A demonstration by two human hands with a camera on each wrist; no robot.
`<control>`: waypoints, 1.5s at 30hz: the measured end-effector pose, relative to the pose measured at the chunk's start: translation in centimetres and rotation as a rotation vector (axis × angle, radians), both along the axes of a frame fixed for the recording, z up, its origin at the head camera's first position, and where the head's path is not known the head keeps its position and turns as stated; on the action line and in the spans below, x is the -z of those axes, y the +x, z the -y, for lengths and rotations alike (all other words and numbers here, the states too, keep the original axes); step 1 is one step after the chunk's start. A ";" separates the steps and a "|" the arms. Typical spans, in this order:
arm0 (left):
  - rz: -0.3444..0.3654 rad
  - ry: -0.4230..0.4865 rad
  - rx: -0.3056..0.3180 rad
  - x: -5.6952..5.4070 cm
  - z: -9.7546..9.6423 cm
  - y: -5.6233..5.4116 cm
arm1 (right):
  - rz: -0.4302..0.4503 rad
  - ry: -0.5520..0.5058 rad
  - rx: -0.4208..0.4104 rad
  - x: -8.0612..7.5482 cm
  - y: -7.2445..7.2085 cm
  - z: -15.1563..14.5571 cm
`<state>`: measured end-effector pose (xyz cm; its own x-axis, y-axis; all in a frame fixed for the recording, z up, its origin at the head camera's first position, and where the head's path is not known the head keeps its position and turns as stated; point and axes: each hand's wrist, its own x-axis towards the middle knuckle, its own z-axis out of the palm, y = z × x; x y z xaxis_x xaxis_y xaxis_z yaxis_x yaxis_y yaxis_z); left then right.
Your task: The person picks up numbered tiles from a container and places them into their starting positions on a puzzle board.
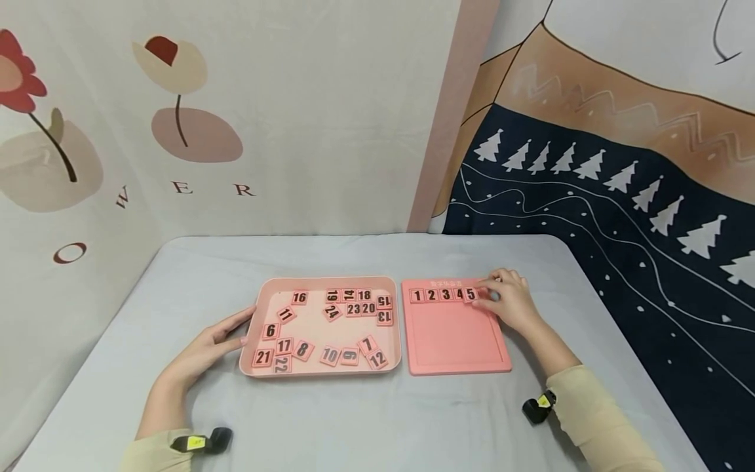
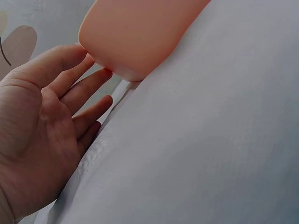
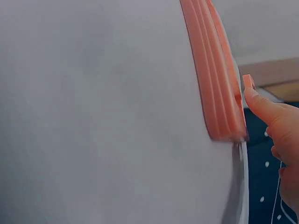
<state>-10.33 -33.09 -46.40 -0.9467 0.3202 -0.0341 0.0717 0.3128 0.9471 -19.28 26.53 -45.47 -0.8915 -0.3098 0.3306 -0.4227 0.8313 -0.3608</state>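
Numbered tiles in a row, 1 to 4, lie along the top of a pink square board. At the row's right end, my right hand pinches the tile numbered 5, which sits slightly askew beside the 4. In the right wrist view the thumb presses a tile's edge above the board's side. My left hand touches the left end of a pink tray with fingers fairly straight. The left wrist view shows thumb and fingertips against the tray's outer corner.
Several loose number tiles lie in the tray at various angles, among them 16, 21 and 12. Tray and board stand side by side on a white-covered table. Printed curtains hang behind and to the right.
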 end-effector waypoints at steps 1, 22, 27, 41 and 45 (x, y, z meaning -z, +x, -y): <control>0.000 0.000 0.000 0.0 0.0 0.0 | 0.003 0.008 0.008 0.1 -0.1 -0.2; -0.007 0.005 0.004 0.1 -0.1 0.1 | 0.127 0.112 0.102 -0.6 -0.5 -0.5; -0.003 0.001 -0.005 0.0 -0.2 0.1 | 0.125 0.166 0.124 -0.8 -0.4 -0.1; -0.009 -0.010 -0.003 0.0 -0.2 0.3 | -0.052 -0.012 -0.074 -3.9 0.6 6.9; -0.005 -0.008 -0.001 -0.1 -0.1 0.2 | -0.081 -0.068 -0.153 -4.7 0.8 10.5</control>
